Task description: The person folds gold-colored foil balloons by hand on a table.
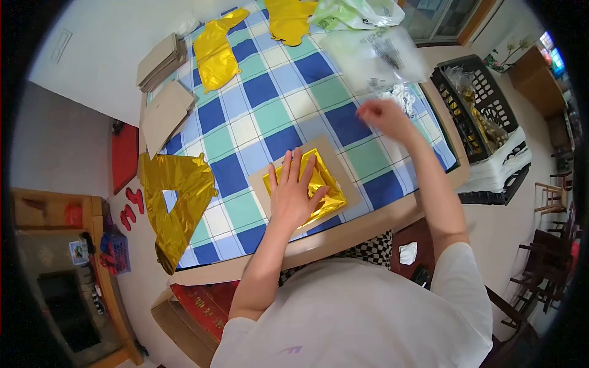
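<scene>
My left hand (293,191) lies flat with its fingers spread on a folded gold foil piece (331,195). Under the foil is a brown cardboard sheet (350,178) on the checked tablecloth (230,172). My right hand (383,116) is raised over the right part of the cloth, blurred, its fingers drawn together; whether it holds anything cannot be made out. Just beyond it are a bundle of white strings (403,98) and a clear plastic bag (374,58). An unfolded gold foil balloon (178,196) with a hole in it hangs partly over the left edge.
Two more flat gold foil pieces (218,55) (288,21) lie at the far side. Cardboard sheets (165,113) are at the far left, and a green and white bag (356,13) at the back. Black crates (485,92) stand right of the table.
</scene>
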`<state>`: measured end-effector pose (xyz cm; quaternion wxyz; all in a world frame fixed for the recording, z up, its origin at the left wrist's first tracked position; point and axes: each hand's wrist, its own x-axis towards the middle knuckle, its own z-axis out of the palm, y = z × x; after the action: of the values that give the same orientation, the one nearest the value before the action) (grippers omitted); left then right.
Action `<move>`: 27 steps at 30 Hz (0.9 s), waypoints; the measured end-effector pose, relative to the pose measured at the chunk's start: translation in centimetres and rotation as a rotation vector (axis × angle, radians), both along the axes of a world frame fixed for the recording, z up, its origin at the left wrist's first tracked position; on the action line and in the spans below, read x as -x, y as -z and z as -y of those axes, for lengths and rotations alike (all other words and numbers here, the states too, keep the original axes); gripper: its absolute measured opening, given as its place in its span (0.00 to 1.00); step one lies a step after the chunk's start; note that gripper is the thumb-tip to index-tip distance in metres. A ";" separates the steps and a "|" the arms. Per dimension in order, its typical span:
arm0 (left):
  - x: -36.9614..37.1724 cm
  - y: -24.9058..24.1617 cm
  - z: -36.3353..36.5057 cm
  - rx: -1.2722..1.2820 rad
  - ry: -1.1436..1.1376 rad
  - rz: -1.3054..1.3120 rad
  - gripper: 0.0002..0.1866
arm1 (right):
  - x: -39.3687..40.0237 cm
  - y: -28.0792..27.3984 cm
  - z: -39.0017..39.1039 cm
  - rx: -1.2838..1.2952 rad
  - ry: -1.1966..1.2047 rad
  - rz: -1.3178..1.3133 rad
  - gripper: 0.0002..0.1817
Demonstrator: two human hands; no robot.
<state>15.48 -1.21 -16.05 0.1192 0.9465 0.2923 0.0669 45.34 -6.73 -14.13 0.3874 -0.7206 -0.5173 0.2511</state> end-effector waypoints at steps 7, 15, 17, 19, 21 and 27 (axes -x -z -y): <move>0.1 -0.3 0.0 0.026 -0.005 0.034 0.39 | -12.0 1.1 -6.9 0.191 0.554 0.583 0.22; 0.1 0.2 -0.3 -0.014 0.006 0.100 0.38 | -7.8 1.2 -8.5 -0.071 0.376 0.598 0.13; 0.3 0.3 -0.1 0.002 0.000 0.091 0.38 | 0.3 -1.3 -4.2 0.071 -0.059 0.214 0.08; 0.3 0.5 -0.2 -0.005 -0.003 0.063 0.39 | 6.2 -1.6 0.6 0.216 -0.298 -0.025 0.05; 0.2 0.4 -0.2 -0.003 -0.003 0.040 0.39 | 9.0 -1.2 3.9 0.344 -0.239 -0.330 0.07; 0.3 0.9 -0.2 -0.030 0.004 0.018 0.39 | 11.1 -0.1 5.7 0.368 -0.182 -0.645 0.12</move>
<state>15.21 -1.02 -16.93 0.1079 0.9481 0.2884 0.0794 34.26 -12.39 -13.99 0.3705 -0.6130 -0.3771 0.5871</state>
